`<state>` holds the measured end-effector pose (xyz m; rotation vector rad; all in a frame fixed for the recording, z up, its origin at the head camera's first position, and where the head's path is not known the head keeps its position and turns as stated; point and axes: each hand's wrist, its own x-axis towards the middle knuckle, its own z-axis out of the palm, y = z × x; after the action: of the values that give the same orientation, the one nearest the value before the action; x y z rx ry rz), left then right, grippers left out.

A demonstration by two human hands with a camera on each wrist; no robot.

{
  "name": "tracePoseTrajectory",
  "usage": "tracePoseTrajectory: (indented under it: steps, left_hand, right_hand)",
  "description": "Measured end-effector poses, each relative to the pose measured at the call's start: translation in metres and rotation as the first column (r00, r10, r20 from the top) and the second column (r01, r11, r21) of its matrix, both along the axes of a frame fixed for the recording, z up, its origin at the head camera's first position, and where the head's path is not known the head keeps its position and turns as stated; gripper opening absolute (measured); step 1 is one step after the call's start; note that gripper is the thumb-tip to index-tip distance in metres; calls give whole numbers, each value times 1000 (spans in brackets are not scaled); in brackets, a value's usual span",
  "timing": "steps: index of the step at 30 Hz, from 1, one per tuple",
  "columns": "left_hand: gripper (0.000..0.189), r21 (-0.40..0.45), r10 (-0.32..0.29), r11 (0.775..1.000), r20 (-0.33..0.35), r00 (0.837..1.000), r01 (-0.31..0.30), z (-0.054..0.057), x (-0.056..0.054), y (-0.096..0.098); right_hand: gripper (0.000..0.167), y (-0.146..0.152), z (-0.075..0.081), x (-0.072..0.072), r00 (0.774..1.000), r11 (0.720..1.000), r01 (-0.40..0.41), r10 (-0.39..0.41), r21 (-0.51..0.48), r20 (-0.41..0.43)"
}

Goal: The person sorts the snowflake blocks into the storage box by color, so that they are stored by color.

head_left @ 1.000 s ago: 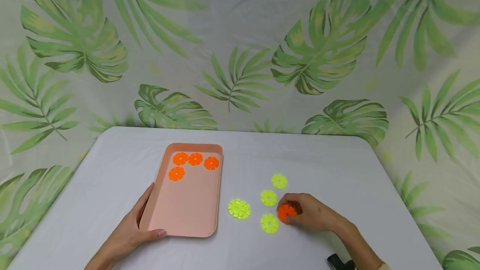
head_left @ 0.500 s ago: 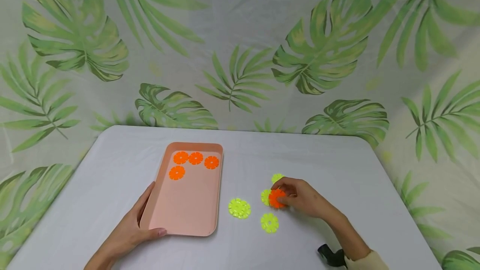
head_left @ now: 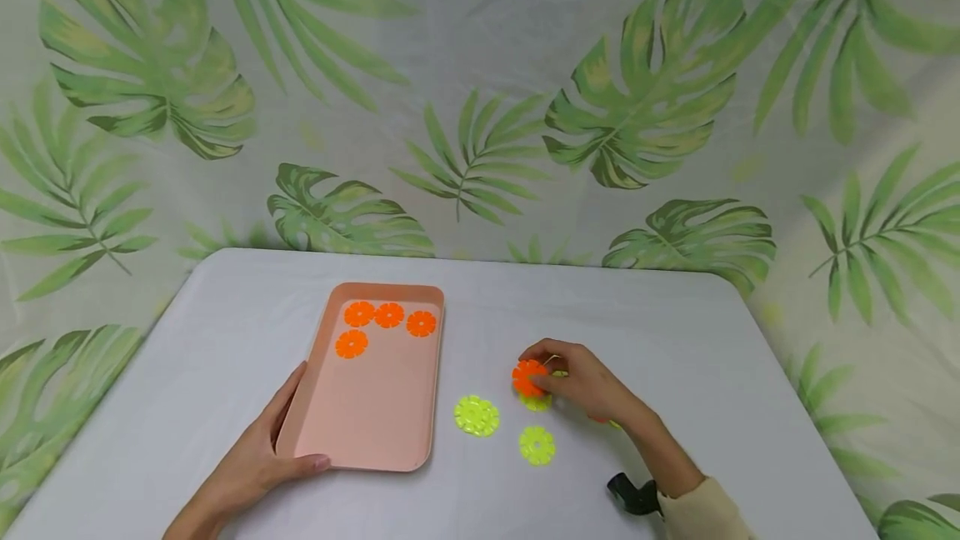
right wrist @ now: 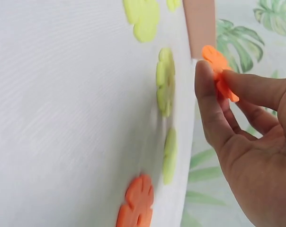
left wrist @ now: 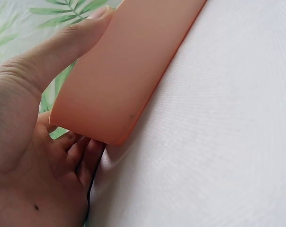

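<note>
From my end I watch the right hand [head_left: 581, 377] pinch an orange disc [head_left: 522, 372] between thumb and fingers, its grip closed on the piece. The disc is held up off the white counter [head_left: 450, 511], right of the pink tray [head_left: 367, 415] and well apart from it. The left hand [head_left: 258, 452] grips the tray at its near left corner, thumb along the near wall and fingers at the left side. I count four orange discs [head_left: 383, 315] lying flat at the tray's far end.

Between the tray and the raised disc, a little nearer, sits a yellow-green pile [head_left: 477, 416] of overlapping discs. A single green disc [head_left: 530, 450] lies to its right and nearer. The right hand partly blocks my head view of two more, a partly covered green disc [head_left: 536, 402] and one beyond it. The right forearm hides most of a loose orange disc [right wrist: 136, 203], which the right wrist view shows on the counter. A black object [head_left: 633, 494] is beside the pale right sleeve [head_left: 705, 511], and a leaf-patterned cloth [head_left: 480, 23] hangs behind the far edge.
</note>
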<state>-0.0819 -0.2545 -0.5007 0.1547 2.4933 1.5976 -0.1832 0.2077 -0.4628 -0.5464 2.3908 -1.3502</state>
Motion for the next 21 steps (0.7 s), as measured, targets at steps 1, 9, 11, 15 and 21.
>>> tracePoseTrajectory:
  steps: [1, 9, 11, 15, 21]
  left_hand:
    - [119, 2, -1, 1000, -5, 1000, 1, 0, 0, 0]
    - [120, 29, -3, 1000, -6, 1000, 3, -1, 0, -1]
    - [120, 29, 0, 1000, 0, 1000, 0, 0, 0, -1]
    - [119, 17, 4, 1000, 10, 1000, -4, 2, 1, 0]
    - [118, -3, 12, 1000, 32, 999, -12, 3, 1, 1]
  right_hand:
    - [25, -3, 1, -1, 1000, 1000, 1, -1, -6, -5]
    - [28, -23, -1, -10, 999, 998, 0, -2, -60, -40]
    - [28, -27, -2, -13, 999, 998, 5, -8, -67, -47]
    - [27, -34, 0, -18, 1000, 995, 12, -14, -102, -22]
    - [27, -51, 7, -23, 999, 984, 16, -9, -179, 42]
